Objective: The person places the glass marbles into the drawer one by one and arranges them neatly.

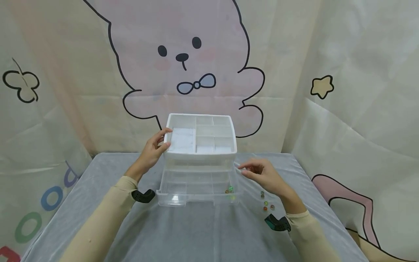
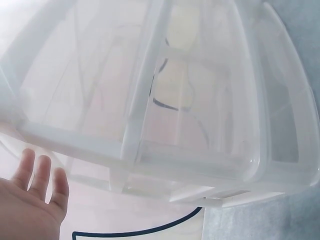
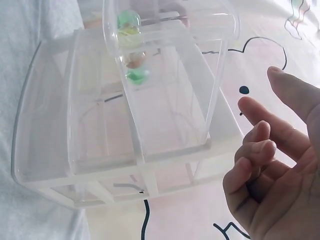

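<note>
- The left hand [image 1: 151,151] grips the top left corner of the drawer box [image 1: 200,140], thumb over the rim, steadying it mid-table.
- The clear drawer [image 1: 196,191] stands pulled out, a few marbles [image 1: 230,189] in its right front compartment (light, stiff plastic, probably slippery; best held by its front lip).
- The right hand [image 1: 266,176] hovers beside it, fingers loosely curled, holding nothing; loose marbles [image 1: 266,203] lie near its wrist.
</note>
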{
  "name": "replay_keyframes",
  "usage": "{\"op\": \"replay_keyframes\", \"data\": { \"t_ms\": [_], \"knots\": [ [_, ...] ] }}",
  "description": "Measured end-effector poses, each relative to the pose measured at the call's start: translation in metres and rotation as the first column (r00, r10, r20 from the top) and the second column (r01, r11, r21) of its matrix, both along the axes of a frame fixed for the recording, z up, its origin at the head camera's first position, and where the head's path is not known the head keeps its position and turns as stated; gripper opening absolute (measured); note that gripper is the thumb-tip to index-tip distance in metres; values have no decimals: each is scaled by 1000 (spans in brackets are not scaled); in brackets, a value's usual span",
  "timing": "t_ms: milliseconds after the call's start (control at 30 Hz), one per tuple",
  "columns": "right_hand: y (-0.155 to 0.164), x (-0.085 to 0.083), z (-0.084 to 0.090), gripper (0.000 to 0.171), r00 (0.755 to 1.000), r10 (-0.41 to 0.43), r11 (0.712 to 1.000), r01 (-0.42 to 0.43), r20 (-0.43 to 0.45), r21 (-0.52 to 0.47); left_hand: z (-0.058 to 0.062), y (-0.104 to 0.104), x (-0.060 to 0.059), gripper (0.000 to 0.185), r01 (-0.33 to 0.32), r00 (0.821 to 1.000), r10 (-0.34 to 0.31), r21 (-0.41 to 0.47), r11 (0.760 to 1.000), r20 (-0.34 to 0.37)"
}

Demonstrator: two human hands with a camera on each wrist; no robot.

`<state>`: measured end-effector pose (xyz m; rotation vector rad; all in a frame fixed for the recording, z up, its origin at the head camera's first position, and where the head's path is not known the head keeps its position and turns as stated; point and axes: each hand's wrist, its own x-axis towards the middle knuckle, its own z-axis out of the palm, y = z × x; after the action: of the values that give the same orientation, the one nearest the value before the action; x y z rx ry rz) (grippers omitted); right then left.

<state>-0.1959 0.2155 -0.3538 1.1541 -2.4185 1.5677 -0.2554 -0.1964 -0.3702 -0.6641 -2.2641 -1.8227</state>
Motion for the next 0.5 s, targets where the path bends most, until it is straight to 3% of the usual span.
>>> {"op": "replay_keyframes", "data": {
  "t_ms": [167, 500],
  "knots": [
    [9, 2, -7, 18, 1000, -3, 1000, 3, 28, -7, -3, 0, 0, 47, 3, 1000, -3, 6, 1000, -13],
    [17, 2, -23, 19, 993, -94, 995, 93, 69, 26, -2, 0, -2, 47, 6, 1000, -5, 20, 1000, -19]
  ]
}}
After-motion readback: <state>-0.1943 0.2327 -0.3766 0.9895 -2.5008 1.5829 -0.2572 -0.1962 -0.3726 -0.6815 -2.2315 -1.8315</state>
